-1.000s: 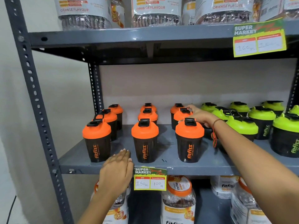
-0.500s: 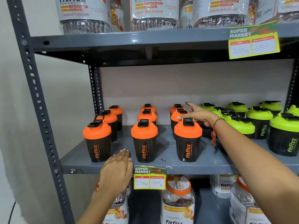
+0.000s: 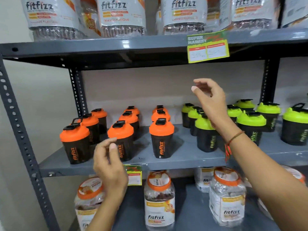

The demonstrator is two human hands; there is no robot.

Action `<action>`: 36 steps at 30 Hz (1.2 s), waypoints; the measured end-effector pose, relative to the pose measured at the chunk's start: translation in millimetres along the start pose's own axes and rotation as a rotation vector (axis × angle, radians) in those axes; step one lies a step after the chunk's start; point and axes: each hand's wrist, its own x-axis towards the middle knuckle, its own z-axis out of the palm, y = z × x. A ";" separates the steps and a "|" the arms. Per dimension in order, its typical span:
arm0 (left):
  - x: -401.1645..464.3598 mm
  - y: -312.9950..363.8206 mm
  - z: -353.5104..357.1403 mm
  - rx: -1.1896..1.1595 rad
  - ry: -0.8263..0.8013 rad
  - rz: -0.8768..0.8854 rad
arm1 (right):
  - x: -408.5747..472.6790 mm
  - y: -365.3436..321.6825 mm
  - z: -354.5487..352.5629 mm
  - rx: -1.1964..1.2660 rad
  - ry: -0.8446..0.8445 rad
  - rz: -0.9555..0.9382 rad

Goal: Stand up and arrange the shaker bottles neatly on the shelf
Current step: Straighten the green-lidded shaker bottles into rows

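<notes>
- Left hand (image 3: 109, 165) raised in front of the shelf (image 3: 183, 158) edge, fingers loosely curled, thumb and forefinger near each other, holding nothing.
- Right hand (image 3: 210, 99) lifted higher, above the bottles, fingers bent in a loose pinch, empty; thread band (image 3: 230, 142) round its wrist.
- Orange-lidded shaker bottles (image 3: 161, 138) upright in three files behind and beside the left hand: front-middle one just past the fingertips, partly hidden by them; front-left one (image 3: 75, 144) to the hand's left; the third file to its right, between the two hands.
- Green-lidded shaker bottles (image 3: 205, 134) upright below and behind the right hand and forearm, more of them (image 3: 295, 125) to the right of that arm; these stand closer together and less evenly than the orange ones.
- "fitfizz" readable down the dark bodies, orange print on the orange-lidded, green on the green-lidded.
- Above both hands, big clear jars (image 3: 120, 15) marked "fitfizz", one with "ORANGE FLAVOUR".
- Price tag (image 3: 208, 46) on the upper shelf edge headed "SUPER MARKET"; handwritten figures too blurred to read.
- Below the hands, orange-lidded jars (image 3: 159, 200) labelled "fitfizz"; second price tag (image 3: 135, 175) just right of the left hand, text unreadable.
</notes>
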 end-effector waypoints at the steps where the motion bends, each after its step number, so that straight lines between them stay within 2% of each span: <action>1: -11.6 15.1 15.1 -0.061 -0.017 0.012 | -3.1 -0.5 -16.5 -0.041 0.019 -0.022; 4: -52.3 56.9 65.7 -0.151 -0.111 0.020 | -11.6 10.9 -70.0 -0.200 0.093 -0.086; 8: -100.3 84.1 133.2 -0.141 -0.337 -0.150 | -24.5 40.4 -132.3 -0.310 0.150 -0.040; 10: -113.0 77.1 160.9 -0.004 -0.512 -0.246 | -35.6 60.2 -157.4 -0.346 0.162 0.035; 12: -119.6 63.5 181.6 0.227 -0.683 -0.312 | -48.9 82.8 -177.3 -0.410 0.151 0.130; 15: -122.9 48.4 200.2 0.427 -0.843 -0.388 | -63.8 116.0 -198.8 -0.480 0.027 0.361; 17: -121.6 42.0 208.8 0.482 -0.862 -0.414 | -69.2 133.4 -205.0 -0.503 -0.117 0.484; 19: -119.4 39.2 217.5 0.512 -0.844 -0.440 | -69.3 146.8 -207.6 -0.522 -0.213 0.505; 28: -122.2 34.2 232.4 0.590 -0.746 -0.382 | -53.6 174.2 -210.9 -0.622 -0.240 0.515; 36: -119.4 29.2 225.8 0.546 -0.826 -0.374 | -49.6 176.4 -225.1 -0.302 -0.377 0.562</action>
